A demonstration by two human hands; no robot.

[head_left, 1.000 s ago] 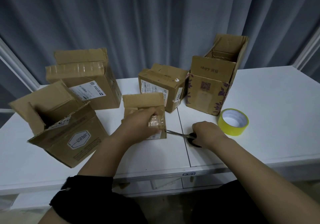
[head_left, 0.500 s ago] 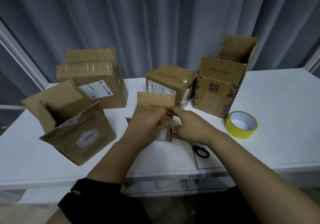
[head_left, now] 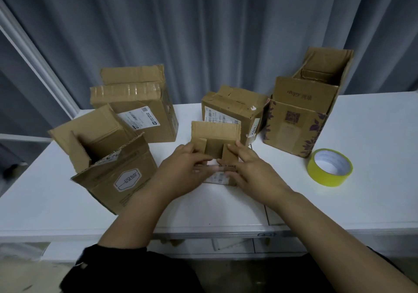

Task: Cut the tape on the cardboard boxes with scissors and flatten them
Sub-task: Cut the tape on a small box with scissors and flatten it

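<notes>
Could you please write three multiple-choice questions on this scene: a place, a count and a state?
1. Where does the yellow tape roll lie? A inside a box; B on the table, just in front of the purple-printed box; C on the floor.
2. How many cardboard boxes stand on the table? A three; B five; C seven.
3. How is the small centre box? A taped shut; B flattened; C top open, held by the left hand and right hand.
Key: B, it rests on the tabletop; B, five are countable; C, its rear flap stands up.
</notes>
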